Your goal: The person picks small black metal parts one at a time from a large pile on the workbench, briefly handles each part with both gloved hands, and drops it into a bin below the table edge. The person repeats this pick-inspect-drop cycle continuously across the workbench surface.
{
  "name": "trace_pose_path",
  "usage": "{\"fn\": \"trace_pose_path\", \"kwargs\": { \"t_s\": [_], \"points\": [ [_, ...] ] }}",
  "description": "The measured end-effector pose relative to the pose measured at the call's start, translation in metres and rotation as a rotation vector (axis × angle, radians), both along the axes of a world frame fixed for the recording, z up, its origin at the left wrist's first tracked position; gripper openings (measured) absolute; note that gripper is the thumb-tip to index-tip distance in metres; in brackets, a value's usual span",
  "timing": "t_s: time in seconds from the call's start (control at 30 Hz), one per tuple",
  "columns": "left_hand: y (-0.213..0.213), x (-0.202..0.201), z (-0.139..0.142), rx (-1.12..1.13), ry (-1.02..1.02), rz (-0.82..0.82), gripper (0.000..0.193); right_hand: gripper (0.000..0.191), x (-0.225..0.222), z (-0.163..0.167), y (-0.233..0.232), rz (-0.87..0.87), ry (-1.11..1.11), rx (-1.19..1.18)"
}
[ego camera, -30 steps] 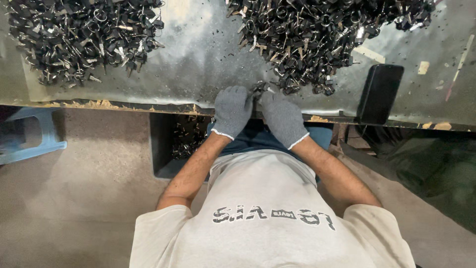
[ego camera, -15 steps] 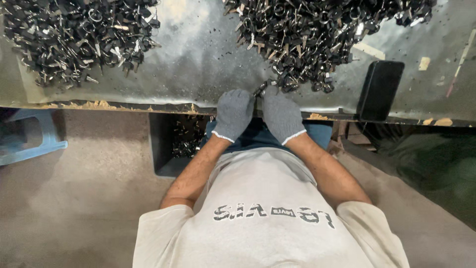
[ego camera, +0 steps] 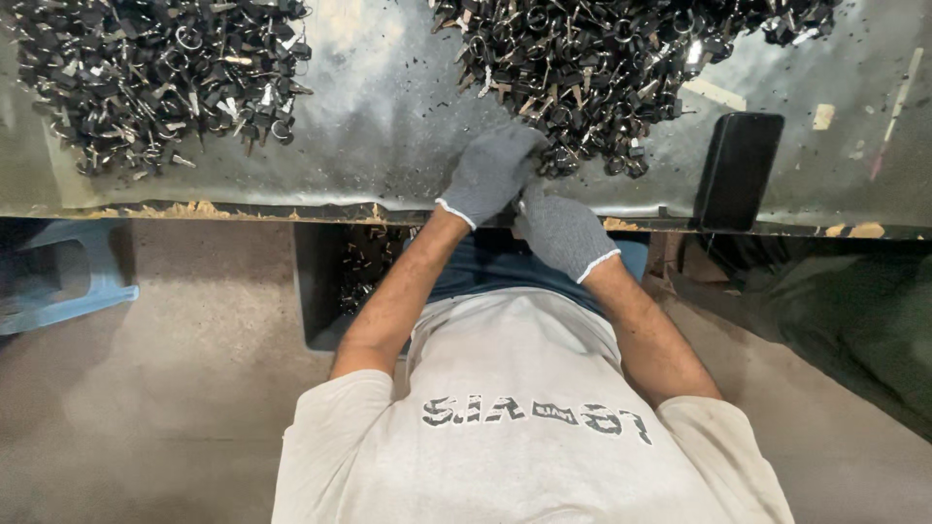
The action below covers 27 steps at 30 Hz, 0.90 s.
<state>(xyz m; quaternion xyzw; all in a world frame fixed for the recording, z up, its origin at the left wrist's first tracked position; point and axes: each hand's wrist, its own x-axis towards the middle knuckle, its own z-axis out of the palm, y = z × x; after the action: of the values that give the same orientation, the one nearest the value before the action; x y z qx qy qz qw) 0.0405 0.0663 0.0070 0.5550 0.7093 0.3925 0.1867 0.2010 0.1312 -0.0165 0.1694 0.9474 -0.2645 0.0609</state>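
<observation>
The person sits in a pale shirt (ego camera: 524,437), both bare forearms stretched ahead to the bench (ego camera: 388,126). Below the bench edge, beside the left forearm, a dark bin (ego camera: 335,281) holds small black parts. A blue stool (ego camera: 58,286) stands on the floor far off to the left.

The right hand (ego camera: 561,233), in a grey knit glove, rests at the near edge of the bench with its fingers curled inward. Its grip is closed, but whether anything is inside it cannot be told. The left hand (ego camera: 490,173), gloved the same way, lies just beyond it and touches it. Its fingers are bent down onto the near fringe of the right-hand heap (ego camera: 602,68) of small black and silver metal parts with rings. The glove hides the fingertips, so whether that grip has a piece cannot be told.

A black phone (ego camera: 738,170) lies flat to the right of the 2 hands, near the bench edge and just beside the heap. A second heap (ego camera: 146,78) of the same parts lies well apart on the far left, with bare grey bench between the 2 heaps.
</observation>
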Motion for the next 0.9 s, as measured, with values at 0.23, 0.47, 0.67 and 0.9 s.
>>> {"fn": "trace_pose_path", "kwargs": {
  "t_s": [0.23,0.47,0.67,0.9],
  "points": [
    [-0.04,-0.003,-0.005,-0.038,0.017,0.178,0.035,0.047,-0.001,0.004,0.004,-0.254,0.055,-0.055],
    [-0.047,0.0,-0.014,-0.047,0.117,0.267,0.019,0.04,-0.01,0.008,0.004,-0.127,0.027,-0.106],
    [-0.047,-0.003,-0.011,-0.225,0.049,0.275,0.021,0.047,-0.018,0.003,0.0,-0.191,0.182,0.0],
    [-0.043,-0.008,-0.011,-0.128,0.168,0.145,0.016,0.032,-0.029,-0.002,-0.005,-0.137,-0.031,0.046]
  ]
}}
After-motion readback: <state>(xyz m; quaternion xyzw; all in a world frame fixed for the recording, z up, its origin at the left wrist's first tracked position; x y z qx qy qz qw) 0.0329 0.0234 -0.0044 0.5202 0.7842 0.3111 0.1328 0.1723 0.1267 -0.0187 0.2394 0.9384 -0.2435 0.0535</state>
